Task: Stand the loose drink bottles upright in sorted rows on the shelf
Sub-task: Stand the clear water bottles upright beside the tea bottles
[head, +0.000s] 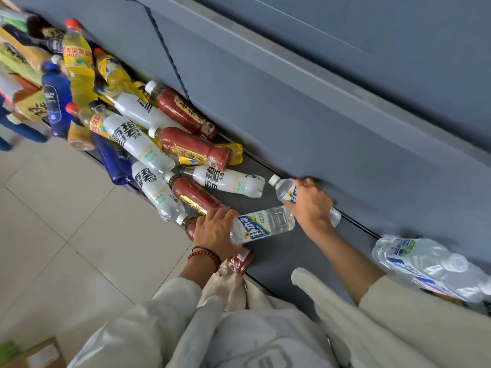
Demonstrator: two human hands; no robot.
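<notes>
We judged the sorting barely begun. On the dark grey metal shelf board (281,256) most bottles lay in a loose heap at the left: white-labelled clear plastic bottles (138,139), red-brown tea bottles with white caps (194,147), yellow drink bottles with red caps (78,65) and deep blue bottles (55,99), none of them in a row. At the far right a blurred cluster of clear water bottles with blue-and-white labels (425,264) seemed already gathered, though we could not tell whether they stood upright.

The left hand (214,229) had its fingers curled round the neck end of a clear bottle with a blue, green and white label (263,226), which lay on its side at the shelf's front. The right hand (312,205) gripped a second clear bottle with a white cap (283,188) round its middle, tilted, close to the back panel. Both still needed standing.

We could read 雪碧 and 无糖 in black on the white labels. The held bottle's blue characters looked like 补水啦. The tea and yellow labels were too blurred for us
</notes>
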